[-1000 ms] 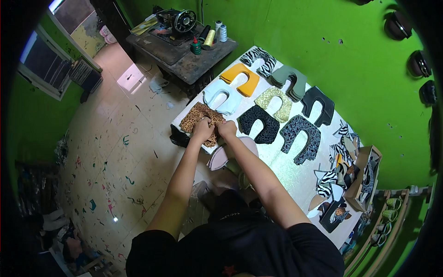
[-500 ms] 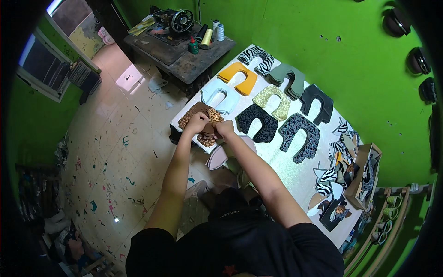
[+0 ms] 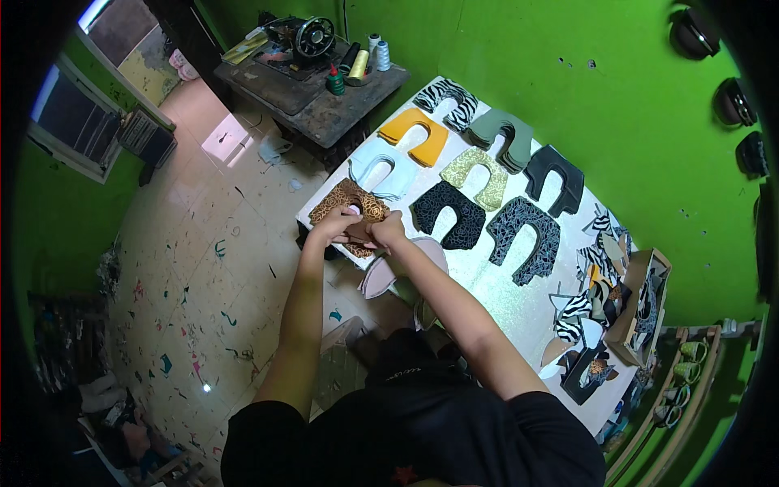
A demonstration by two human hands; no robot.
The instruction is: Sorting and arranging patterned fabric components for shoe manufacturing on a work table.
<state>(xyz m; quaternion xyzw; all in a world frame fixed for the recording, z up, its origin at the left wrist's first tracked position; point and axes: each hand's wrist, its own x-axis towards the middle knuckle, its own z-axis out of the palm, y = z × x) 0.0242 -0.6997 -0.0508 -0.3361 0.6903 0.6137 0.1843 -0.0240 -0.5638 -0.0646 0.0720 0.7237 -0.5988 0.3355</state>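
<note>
Both hands meet over the near-left corner of the white desk [image 3: 487,284], roughly at 11 o'clock from the picture's centre. The left hand [image 3: 339,221] and the right hand [image 3: 388,233] pinch the same brown leopard-print shoe-upper piece [image 3: 350,207], fingers curled onto it; how firmly each grips is hard to tell, since the knuckles cover the fingertips. The hands hide the lower middle of this piece, so only its arched top and sides show. It lies at the desk's corner, just beside a pale blue U-shaped piece [image 3: 380,172] at its 1 o'clock.

Further along the desk other U-shaped cuts lie in rows: an orange one [image 3: 414,134], a zebra-striped one [image 3: 448,101], a yellow-green one [image 3: 475,174], a grey-green stack [image 3: 503,138], a black patterned one [image 3: 448,215], a grey patterned one [image 3: 523,235] and a plain black one [image 3: 556,178]. At 3 o'clock a heap of small zebra and mixed scraps [image 3: 592,276] blurs together; single pieces there cannot be told apart. A cardboard box [image 3: 641,304] stands beside it, its contents unclear.

Under the right forearm a pinkish sole-shaped piece [image 3: 381,276] is half covered. At 12 o'clock a dark side desk [image 3: 308,93] carries a sewing machine [image 3: 304,36] and thread cones [image 3: 367,57]. The picture's rim is black and cuts off the wall.
</note>
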